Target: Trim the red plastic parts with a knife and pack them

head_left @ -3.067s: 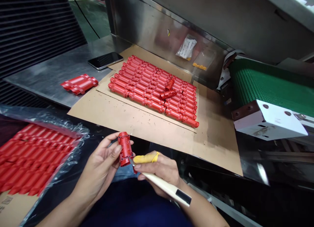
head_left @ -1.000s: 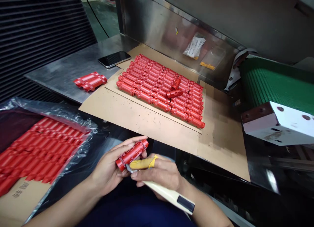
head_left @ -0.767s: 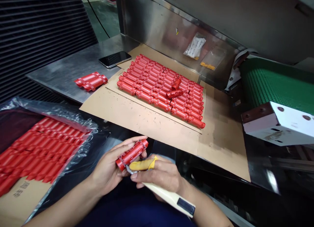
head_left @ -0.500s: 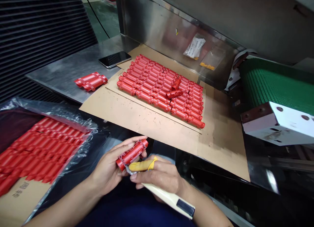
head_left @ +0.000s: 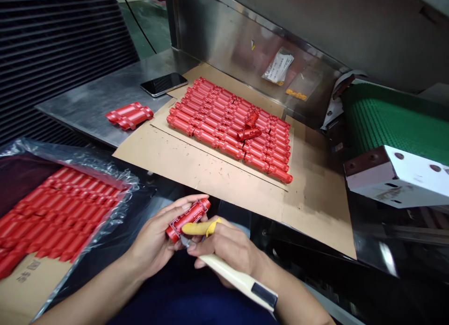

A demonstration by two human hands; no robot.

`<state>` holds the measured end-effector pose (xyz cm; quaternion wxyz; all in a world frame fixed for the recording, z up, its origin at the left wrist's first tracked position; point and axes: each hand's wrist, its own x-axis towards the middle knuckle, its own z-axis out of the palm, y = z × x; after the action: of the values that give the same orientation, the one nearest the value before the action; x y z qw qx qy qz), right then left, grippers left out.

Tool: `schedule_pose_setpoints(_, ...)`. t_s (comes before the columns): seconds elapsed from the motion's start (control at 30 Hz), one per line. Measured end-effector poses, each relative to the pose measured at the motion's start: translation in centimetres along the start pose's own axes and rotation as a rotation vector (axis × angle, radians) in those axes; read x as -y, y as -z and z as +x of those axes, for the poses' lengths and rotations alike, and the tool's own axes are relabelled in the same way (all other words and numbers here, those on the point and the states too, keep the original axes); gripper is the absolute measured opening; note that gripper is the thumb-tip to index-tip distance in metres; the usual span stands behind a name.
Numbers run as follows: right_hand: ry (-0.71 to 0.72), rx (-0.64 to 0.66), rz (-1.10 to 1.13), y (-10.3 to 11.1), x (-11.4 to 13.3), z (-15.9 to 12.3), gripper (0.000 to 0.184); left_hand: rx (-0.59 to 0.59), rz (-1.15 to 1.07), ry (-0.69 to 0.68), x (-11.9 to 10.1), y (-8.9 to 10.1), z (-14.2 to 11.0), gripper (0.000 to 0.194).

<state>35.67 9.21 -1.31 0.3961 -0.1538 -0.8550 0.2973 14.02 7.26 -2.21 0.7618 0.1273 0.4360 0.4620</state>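
My left hand is closed around a red plastic half-shell tube, its hollow side facing up and tilted. In my right hand is a cream-handled utility knife with a dark end piece. Its blade meets the near rim of the red part. A yellow finger cot covers my right index finger, which rests on the part beside the blade. Beyond my hands, rows of similar red parts lie on cardboard, with a couple lying loose on top.
At left, a plastic-lined box holds many red parts. A few more red parts and a phone lie on the metal table. Small bags are on the metal panel. A green conveyor belt stands at right.
My right index finger has shifted slightly up and onto the red part, and the knife has tilted a little. My left hand keeps its hold in nearly the same place.
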Motion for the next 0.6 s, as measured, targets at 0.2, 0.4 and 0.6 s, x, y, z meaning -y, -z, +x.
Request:
schedule_pose_setpoints(0.2, 0.005, 0.127, -0.036, 1.0, 1.0, 1.8, 0.026, 0.030, -0.026, -0.057, -0.1, -0.2, 0.1, 0.039)
schedule_pose_setpoints(0.4, -0.001, -0.137, 0.102, -0.8, 0.9, -0.3, 0.020, -0.012, 0.001, -0.294, 0.0, -0.1, 0.0, 0.041)
schedule_pose_setpoints(0.6, -0.087, -0.336, -0.114, -1.0, 0.8, -0.7, 0.034, -0.114, 0.190, -0.628, 0.6, 0.7, -0.5, 0.037)
